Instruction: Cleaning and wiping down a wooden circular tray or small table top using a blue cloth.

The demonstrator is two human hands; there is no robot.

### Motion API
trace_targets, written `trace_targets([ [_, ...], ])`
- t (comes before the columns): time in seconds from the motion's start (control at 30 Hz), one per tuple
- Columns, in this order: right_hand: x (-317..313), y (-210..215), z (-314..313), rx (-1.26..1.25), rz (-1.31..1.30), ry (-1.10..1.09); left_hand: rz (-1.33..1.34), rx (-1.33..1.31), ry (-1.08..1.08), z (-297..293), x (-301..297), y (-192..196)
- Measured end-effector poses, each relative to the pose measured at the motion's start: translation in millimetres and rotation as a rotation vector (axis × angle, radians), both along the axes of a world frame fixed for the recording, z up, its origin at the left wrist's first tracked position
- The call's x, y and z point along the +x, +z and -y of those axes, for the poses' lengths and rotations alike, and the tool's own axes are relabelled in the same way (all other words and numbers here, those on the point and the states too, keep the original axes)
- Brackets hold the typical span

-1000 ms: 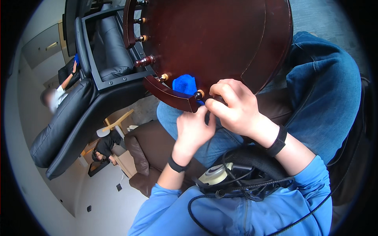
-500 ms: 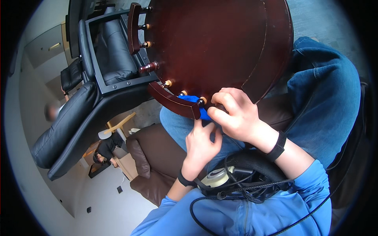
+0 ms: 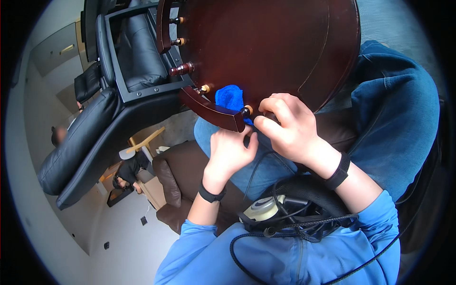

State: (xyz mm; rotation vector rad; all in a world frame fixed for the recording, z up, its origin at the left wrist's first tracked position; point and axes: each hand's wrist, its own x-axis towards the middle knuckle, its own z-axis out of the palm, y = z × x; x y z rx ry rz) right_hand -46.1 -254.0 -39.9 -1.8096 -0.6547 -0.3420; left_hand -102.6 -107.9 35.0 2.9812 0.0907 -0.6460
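Centre frame: right hand (image 3: 289, 130) pinching blue cloth (image 3: 229, 97) at a rail spindle (image 3: 247, 110), left hand (image 3: 230, 152) curled beneath, grasp unclear; the cloth could snag on the spindle.

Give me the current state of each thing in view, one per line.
Round dark red-brown wooden tabletop with spindle rail: tipped up across the lap.
Bright blue cloth: bunched behind the curved rail, pressed against the wood.
Left hand: under the rail end, fingers curled.
Right hand: gripping at the rail's end spindle.
Black leather recliner: reclined, footrest out.
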Motion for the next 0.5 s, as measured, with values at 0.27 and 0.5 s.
trace_targets([
  [0.27, 0.1, -2.6, -4.3, 0.034, 0.067, -0.035, 0.02, 0.025, 0.028, -2.5, -14.8, -1.7],
  [0.5, -0.7, -4.2, -5.1, 0.041, 0.051, -0.015, -0.039, -0.096, 0.186, 15.8, -32.5, -0.1],
])
